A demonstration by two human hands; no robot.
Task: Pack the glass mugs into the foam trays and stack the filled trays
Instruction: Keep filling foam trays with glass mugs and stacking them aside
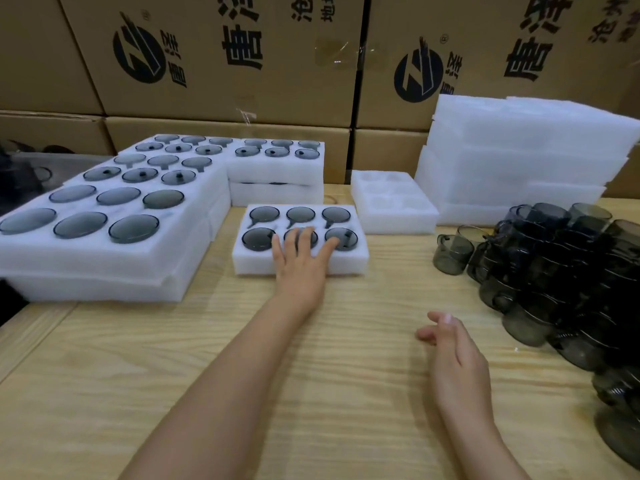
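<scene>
Left hand [300, 258] flat on filled foam tray [242, 261] — right hand [453, 348] relaxed

Worktop [311, 375]: pale yellow-tan wood, with fine darker grain lines running from the left edge toward the right edge.

Centre foam tray [252, 268]: plain white, no pattern. The six mugs [264, 214] seated in it are translucent smoke-grey glass, darker at the rims.

Stacked filled trays [104, 271] at the left edge: the same white foam and the same grey glass.

Empty tray [398, 220] toward the rear edge: white throughout, with its pockets showing only as faint grey shading.

Foam stack [519, 150] at the rear right corner: white.

Loose mugs [554, 265] along the right edge: smoke-grey, near black where they overlap.

Cardboard boxes [242, 81] behind the rear edge: brown, printed with black characters and a round black logo [138, 51].
</scene>
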